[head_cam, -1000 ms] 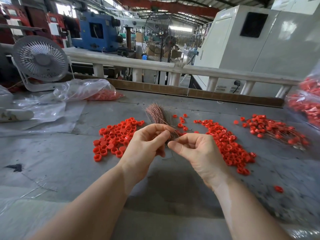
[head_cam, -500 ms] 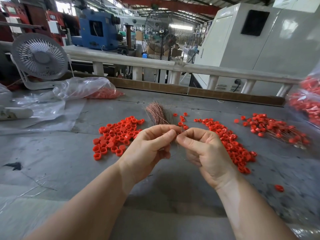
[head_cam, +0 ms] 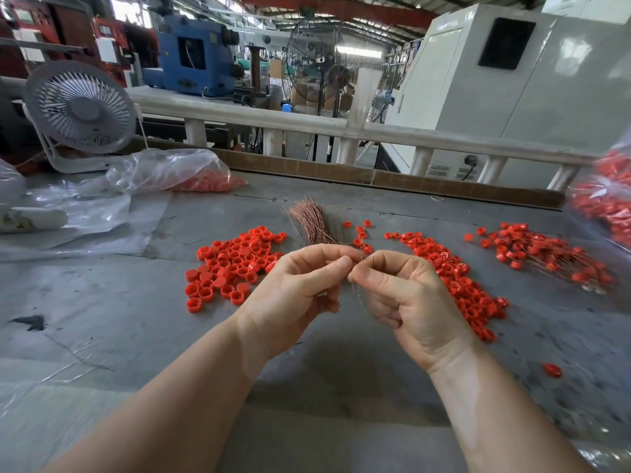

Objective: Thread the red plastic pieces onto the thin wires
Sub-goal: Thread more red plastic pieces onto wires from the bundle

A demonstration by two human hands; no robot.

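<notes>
My left hand (head_cam: 297, 291) and my right hand (head_cam: 406, 302) meet fingertip to fingertip above the grey table (head_cam: 102, 302). Both pinch a thin copper wire (head_cam: 358, 291) that hangs down between them. A bundle of copper wires (head_cam: 312, 221) rises behind my left hand; whether that hand also holds it is hidden. Loose red plastic pieces lie in a pile at the left (head_cam: 232, 264) and in a long pile at the right (head_cam: 457, 281). Red pieces threaded on wires (head_cam: 546, 257) lie further right.
A clear bag with red pieces (head_cam: 177, 175) and plastic sheeting lie at the back left, beside a white desk fan (head_cam: 80, 110). Another bag of red pieces (head_cam: 607, 203) sits at the right edge. One red piece (head_cam: 552, 370) lies alone near my right forearm.
Both hands have risen slightly and drawn closer together. My right hand's fingertips now meet my left hand's at the wire.
</notes>
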